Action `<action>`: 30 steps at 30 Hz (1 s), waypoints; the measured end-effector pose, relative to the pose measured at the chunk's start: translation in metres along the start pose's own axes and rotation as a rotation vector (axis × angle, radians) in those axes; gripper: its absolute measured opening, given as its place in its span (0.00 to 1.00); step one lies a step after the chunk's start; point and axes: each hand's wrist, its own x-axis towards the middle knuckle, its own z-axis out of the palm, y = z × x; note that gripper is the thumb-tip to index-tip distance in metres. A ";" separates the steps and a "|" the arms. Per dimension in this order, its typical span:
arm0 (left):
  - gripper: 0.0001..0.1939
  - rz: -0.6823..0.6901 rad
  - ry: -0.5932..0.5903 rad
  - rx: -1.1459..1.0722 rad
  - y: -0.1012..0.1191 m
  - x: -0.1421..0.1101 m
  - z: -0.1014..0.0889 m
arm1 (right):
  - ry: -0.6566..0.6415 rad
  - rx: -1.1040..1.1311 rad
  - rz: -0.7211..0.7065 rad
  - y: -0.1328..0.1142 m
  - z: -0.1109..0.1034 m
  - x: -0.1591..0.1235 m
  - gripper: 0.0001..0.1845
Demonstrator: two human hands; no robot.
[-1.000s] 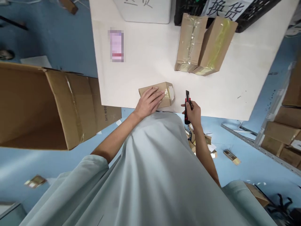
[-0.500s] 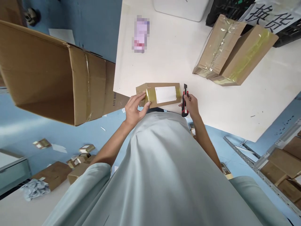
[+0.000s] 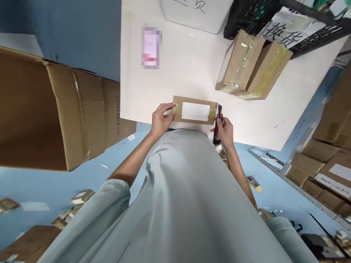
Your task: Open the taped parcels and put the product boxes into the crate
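A small brown cardboard box (image 3: pixel 195 109) with a white label and clear tape lies at the near edge of the white table (image 3: pixel 186 73). My left hand (image 3: pixel 160 118) grips the box's left end, fingers curled over it. My right hand (image 3: pixel 226 129) is closed round a red and black utility knife (image 3: pixel 218 122), held upright against the box's right end.
Two taped cardboard boxes (image 3: pixel 252 71) lie at the back right of the table, by a black crate (image 3: pixel 246 14) with a paper sign. A white bin (image 3: pixel 197 12) stands at the back. A large open carton (image 3: pixel 55 113) sits to the left. Scraps and small boxes litter the blue floor.
The box has been turned so its white label faces up. My left hand moved from flat on top to gripping its left end. My right hand brought the knife against the right end.
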 end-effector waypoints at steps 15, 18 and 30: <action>0.17 0.004 -0.177 -0.203 -0.041 0.033 -0.008 | -0.297 -1.215 -0.342 -0.127 0.053 -0.022 0.27; 0.18 0.012 -0.179 -0.229 -0.047 0.034 -0.006 | -0.367 -1.329 -0.398 -0.143 0.068 -0.012 0.28; 0.22 0.032 -0.209 -0.257 -0.059 0.038 0.000 | -0.429 -1.461 -0.430 -0.162 0.085 -0.001 0.26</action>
